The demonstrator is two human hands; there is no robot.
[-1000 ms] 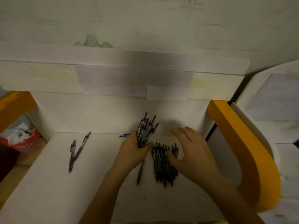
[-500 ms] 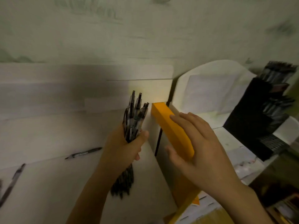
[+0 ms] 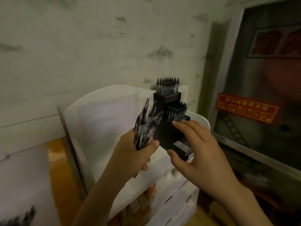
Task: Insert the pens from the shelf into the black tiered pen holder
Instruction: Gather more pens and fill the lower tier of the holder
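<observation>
My left hand (image 3: 133,154) grips a bundle of pens (image 3: 145,126), their tips pointing up, just left of the black tiered pen holder (image 3: 167,128). The holder stands on top of a white unit; its upper two tiers carry rows of pens (image 3: 167,86), and a lower tier shows open holes. My right hand (image 3: 193,149) hovers in front of the holder with fingers spread and relaxed, holding nothing, its fingertips close to the holder's middle tier. A few dark pens (image 3: 24,217) lie blurred on the shelf at the bottom left.
The holder sits on a white drawer unit (image 3: 171,193) with a rounded white back panel (image 3: 104,111). An orange shelf side (image 3: 58,176) lies to the left. A patterned wall is behind, and a dark framed panel with a red sign (image 3: 246,110) stands on the right.
The view has swung right from the shelf to the pen holder. My left hand has carried the pen bundle up beside the holder, and my right hand has moved from the orange edge to the holder's front.
</observation>
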